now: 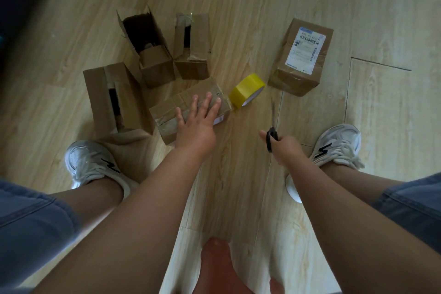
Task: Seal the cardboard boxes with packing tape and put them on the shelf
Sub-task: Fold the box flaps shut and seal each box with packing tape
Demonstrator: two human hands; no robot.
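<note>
Five boxes counted on the wood floor (pixel 238 7), all brown cardboard. Agree? (A)

Agree. Taped box (pixel 167 112) lies nearest, on its side, between the shoes. Left hand (pixel 198 124) rests flat on its top face, fingers (pixel 208 100) straight and spread apart, curled round nothing. (B)

Right hand? (A)

Right hand (pixel 284 147) grips the scissors (pixel 273 126) by the black handles, fingers curled round them. Blades together, pointing away from the person, held above the floor. Not touching any box. (B)

Tape? (A)

Yellow tape roll (pixel 247 89) on the floor, tilted, just beside the taped box's far right corner. Whether it touches, cannot tell. (B)

The other four? (A)

Labelled box (pixel 298 59) well to the right, closed, white shipping label (pixel 306 50) on top, apart from the rest. Tall open box (pixel 148 43) at the back, flaps up, dark inside. Split-top box (pixel 193 48) just beside it on the right, flaps folded over with a dark gap between them. Left box (pixel 112 98) near the left shoe (pixel 93 162), a gap in its top too, and close against the taped box. (B)

Right shoe (pixel 338 143)? (A)

White, just right of the scissor hand. (B)
</note>
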